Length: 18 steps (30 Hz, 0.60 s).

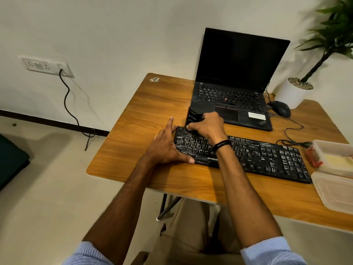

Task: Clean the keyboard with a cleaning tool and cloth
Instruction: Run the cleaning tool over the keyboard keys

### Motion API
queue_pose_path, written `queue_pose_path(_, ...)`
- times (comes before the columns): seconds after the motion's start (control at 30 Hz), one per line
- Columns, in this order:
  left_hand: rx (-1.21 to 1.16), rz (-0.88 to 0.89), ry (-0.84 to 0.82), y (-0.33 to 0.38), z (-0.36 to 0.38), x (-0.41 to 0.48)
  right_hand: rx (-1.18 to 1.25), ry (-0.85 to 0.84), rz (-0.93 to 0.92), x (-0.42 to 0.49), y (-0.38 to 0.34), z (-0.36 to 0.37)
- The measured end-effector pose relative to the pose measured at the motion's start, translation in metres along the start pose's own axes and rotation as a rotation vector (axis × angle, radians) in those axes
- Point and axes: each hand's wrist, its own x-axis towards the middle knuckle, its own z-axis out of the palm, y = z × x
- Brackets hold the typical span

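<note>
A black keyboard [267, 157] with pale smears on its keys lies across the wooden table [145, 111]. My right hand [209, 127] is closed around a black cleaning tool [193, 117], pressed onto the keyboard's upper left keys. My left hand [166, 146] rests flat at the keyboard's left end, its thumb along the front edge and its fingers spread, holding it steady. No cloth is in view.
An open black laptop [235, 88] stands just behind the keyboard. A black mouse [279, 108] and a white plant pot [292, 92] sit at the back right. Two clear plastic containers [336, 169] lie at the right edge. A cable hangs from a wall socket [47, 66].
</note>
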Motion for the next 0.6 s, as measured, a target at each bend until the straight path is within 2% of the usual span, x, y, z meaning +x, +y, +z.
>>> queue_pose_path(0.1, 0.001, 0.002, 0.004, 0.001, 0.0, 0.0, -0.037, 0.098, 0.007, 0.005, 0.005, -0.01)
queue_pose_path(0.23, 0.0, 0.005, 0.003, 0.001, 0.001, 0.0, 0.015, -0.003, 0.006, 0.007, 0.015, -0.018)
queue_pose_path(0.33, -0.003, -0.004, -0.003, 0.0, 0.0, 0.001, -0.037, 0.029, -0.03, 0.006, 0.017, -0.017)
queue_pose_path(0.43, -0.007, -0.007, -0.003, 0.001, 0.0, 0.0, -0.05, -0.016, -0.084, 0.005, 0.017, -0.014)
queue_pose_path(0.53, -0.003, -0.009, -0.008, 0.001, 0.0, 0.001, -0.08, 0.112, -0.089, 0.009, 0.022, -0.013)
queue_pose_path(0.6, -0.001, -0.007, 0.001, 0.0, 0.0, 0.0, -0.035, 0.07, -0.09, 0.01, 0.028, -0.015)
